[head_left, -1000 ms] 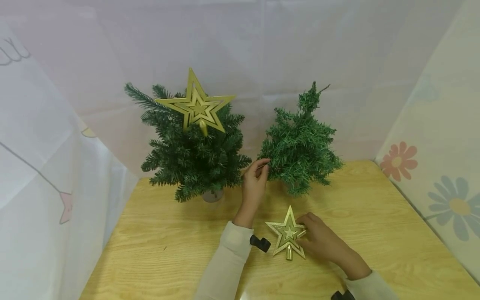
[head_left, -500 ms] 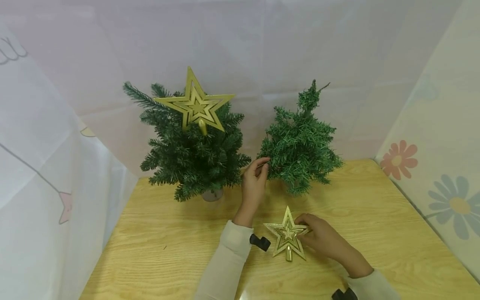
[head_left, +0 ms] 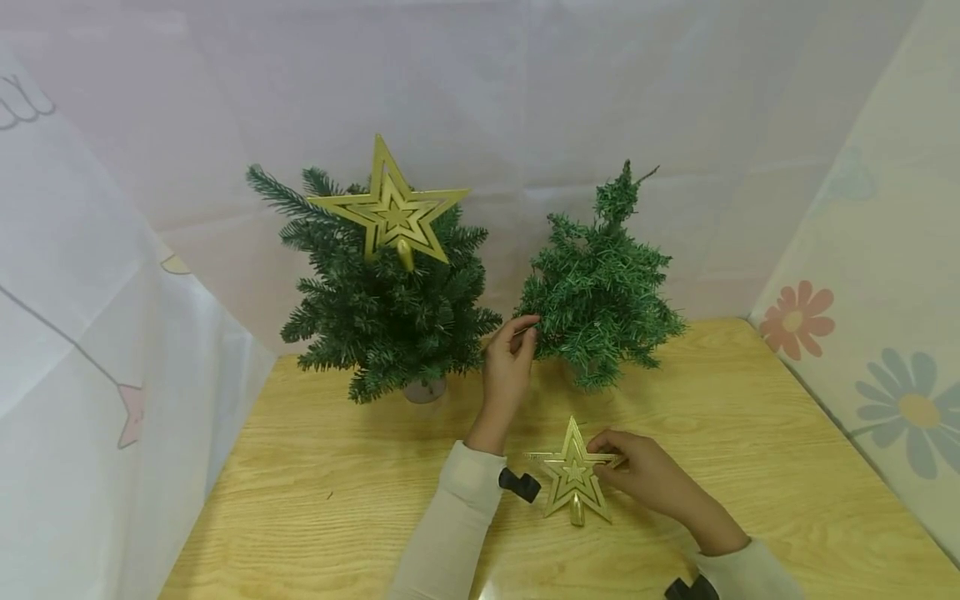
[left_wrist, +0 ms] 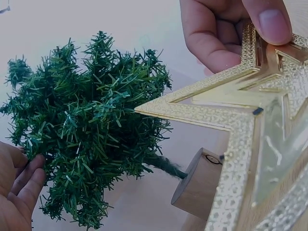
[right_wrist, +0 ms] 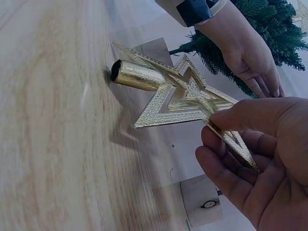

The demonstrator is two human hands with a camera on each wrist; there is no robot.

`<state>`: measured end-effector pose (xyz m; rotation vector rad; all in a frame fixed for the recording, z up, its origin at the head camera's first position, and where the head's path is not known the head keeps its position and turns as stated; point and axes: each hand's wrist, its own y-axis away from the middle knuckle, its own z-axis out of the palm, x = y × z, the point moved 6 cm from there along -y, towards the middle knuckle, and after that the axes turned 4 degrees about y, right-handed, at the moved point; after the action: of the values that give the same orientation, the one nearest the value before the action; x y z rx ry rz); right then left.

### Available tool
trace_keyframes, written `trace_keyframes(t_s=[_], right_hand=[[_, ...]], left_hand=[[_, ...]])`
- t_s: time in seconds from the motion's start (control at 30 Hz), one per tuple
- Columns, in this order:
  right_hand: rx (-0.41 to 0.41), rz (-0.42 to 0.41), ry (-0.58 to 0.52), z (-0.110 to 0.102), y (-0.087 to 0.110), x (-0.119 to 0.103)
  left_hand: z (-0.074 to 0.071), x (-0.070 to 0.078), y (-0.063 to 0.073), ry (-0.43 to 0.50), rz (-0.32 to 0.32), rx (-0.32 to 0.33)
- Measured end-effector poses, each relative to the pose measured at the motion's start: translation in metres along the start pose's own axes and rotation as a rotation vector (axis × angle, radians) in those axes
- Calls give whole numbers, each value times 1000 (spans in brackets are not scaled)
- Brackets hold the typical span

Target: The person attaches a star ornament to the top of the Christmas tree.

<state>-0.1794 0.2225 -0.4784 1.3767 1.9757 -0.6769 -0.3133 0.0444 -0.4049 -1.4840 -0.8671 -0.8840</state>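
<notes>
Head: small tree (head_left: 603,292); before it, gold star (head_left: 573,472), one point pinched and partly covered by right hand (head_left: 651,477). Left wrist: tree's base (left_wrist: 195,187), partly behind star; left hand (left_wrist: 19,192), cut off, at tree's edge, cannot tell whether its grip pinches. Right wrist: star's socket (right_wrist: 139,77), interior too dark to read.

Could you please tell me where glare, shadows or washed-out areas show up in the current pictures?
Head: soft, even light, with a small glare patch on the table at the bottom edge of the picture; left wrist: bright reflections on the gold star, and the backdrop pale and washed out; right wrist: a soft shadow from the star on the wood.
</notes>
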Motion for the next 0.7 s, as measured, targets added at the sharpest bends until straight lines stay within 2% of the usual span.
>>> trace_keyframes(t_s=[0.27, 0.7], right_hand=[[-17, -20, -58, -1, 1, -3], [-16, -23, -56, -3, 2, -7]], left_hand=[[-1, 1, 0, 6, 12, -8], [-1, -1, 0, 10, 9, -17]])
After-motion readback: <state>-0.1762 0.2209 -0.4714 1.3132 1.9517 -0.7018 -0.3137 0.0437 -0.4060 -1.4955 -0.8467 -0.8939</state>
